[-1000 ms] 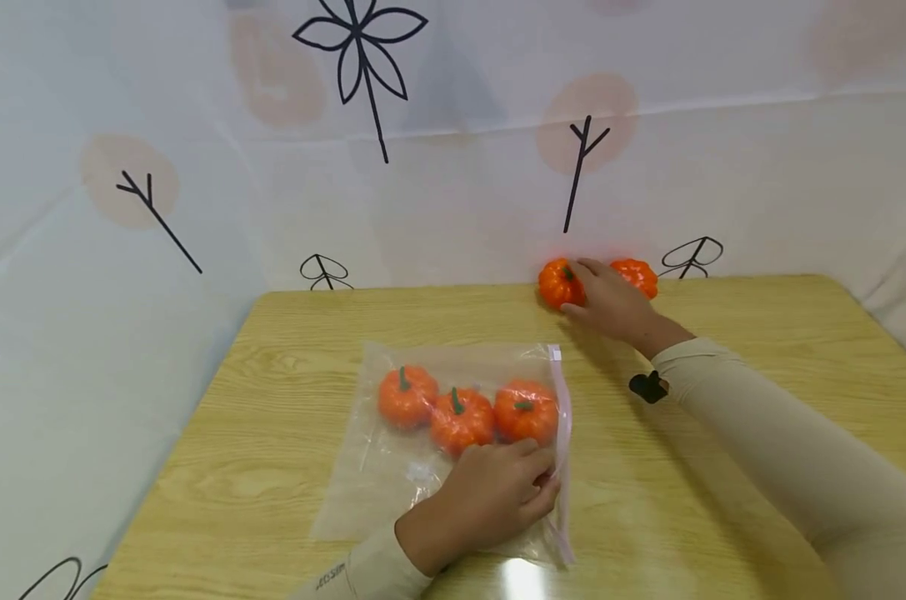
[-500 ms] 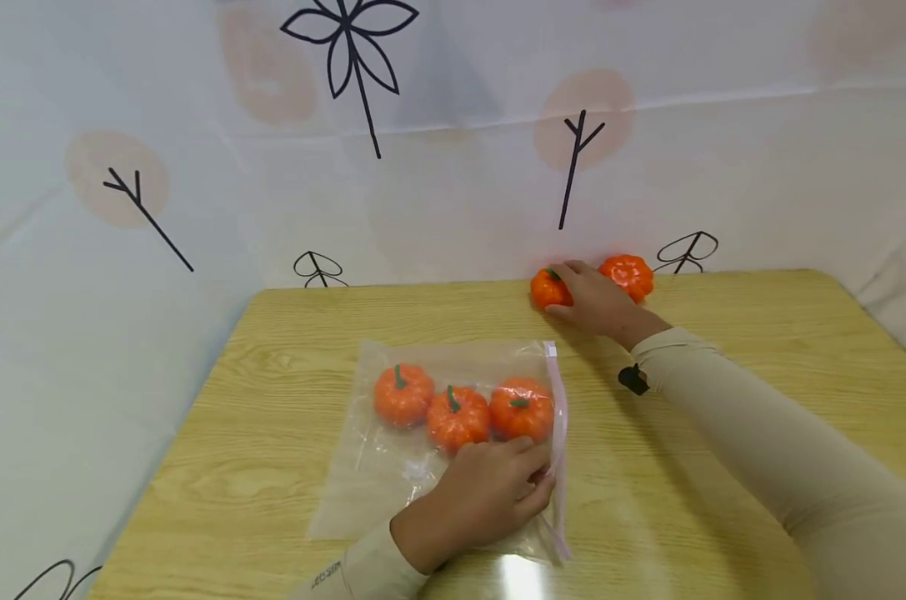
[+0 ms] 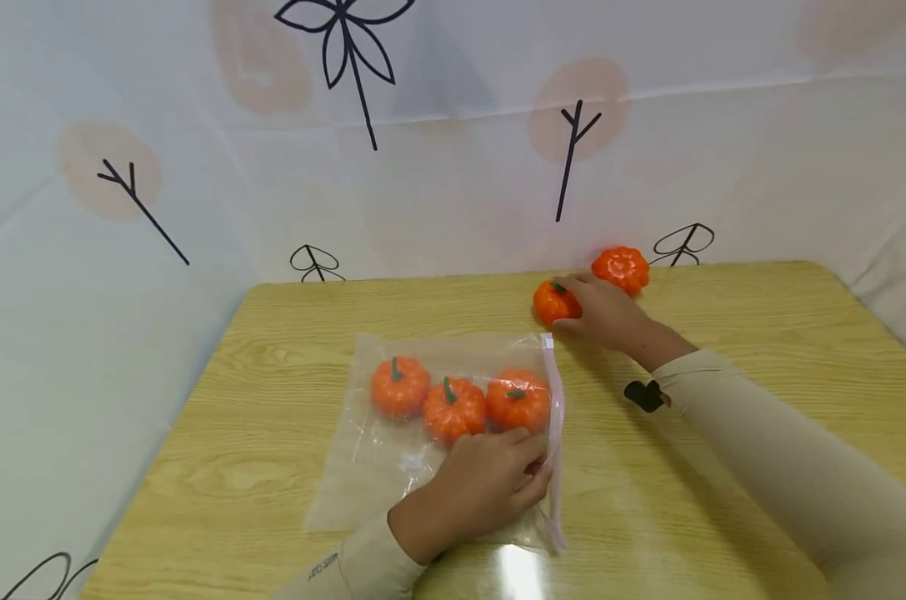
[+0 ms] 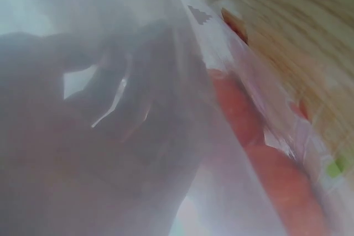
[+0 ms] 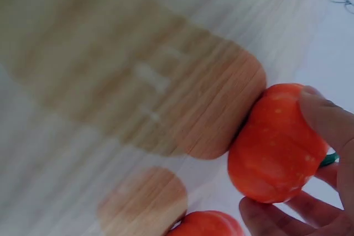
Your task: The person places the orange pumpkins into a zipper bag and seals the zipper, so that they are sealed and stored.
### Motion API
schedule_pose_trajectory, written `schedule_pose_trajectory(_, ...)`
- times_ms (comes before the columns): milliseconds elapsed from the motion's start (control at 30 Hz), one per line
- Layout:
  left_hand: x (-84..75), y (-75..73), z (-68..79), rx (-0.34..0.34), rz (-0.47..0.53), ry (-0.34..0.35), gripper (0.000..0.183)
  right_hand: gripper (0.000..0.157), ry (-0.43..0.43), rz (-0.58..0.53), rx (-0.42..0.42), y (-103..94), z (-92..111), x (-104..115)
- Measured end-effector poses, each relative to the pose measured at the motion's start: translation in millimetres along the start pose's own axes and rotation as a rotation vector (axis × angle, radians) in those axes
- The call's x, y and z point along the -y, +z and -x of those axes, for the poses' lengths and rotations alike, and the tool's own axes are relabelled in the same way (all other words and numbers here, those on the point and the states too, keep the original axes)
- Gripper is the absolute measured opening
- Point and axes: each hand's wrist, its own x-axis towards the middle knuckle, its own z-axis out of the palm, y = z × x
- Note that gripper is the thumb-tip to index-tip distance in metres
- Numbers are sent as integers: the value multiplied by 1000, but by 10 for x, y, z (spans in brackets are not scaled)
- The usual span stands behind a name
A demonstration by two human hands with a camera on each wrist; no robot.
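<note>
A small orange toy pumpkin (image 3: 548, 304) with a green stem is gripped in my right hand (image 3: 606, 315) towards the back of the table. In the right wrist view, thumb and fingers curl round that pumpkin (image 5: 276, 147). My left hand (image 3: 478, 487) pinches a clear zip bag (image 3: 340, 500) near its opening, by the pinkish zip strip (image 3: 556, 408). Three orange pumpkins (image 3: 400, 396) lie inside the bag in a row. Through hazy plastic, the left wrist view shows my left hand (image 4: 121, 92) beside bagged pumpkins (image 4: 282, 181).
Another orange pumpkin (image 3: 622, 269) sits at the table's back edge, just behind my right hand. A pale patterned cloth (image 3: 453, 200) rises behind the wood-grain table (image 3: 242, 433) and along its left side.
My right hand has drawn the gripped pumpkin away from the back edge, apart from the other one. My left hand stays on the bag; the head view has shifted slightly.
</note>
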Motion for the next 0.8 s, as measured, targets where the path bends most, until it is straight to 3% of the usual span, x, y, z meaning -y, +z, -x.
schedule_pose_trajectory(800, 14, -5, -14, 35, -8, -37, 11, 72, -6, -3, -73, 22, 823, 145)
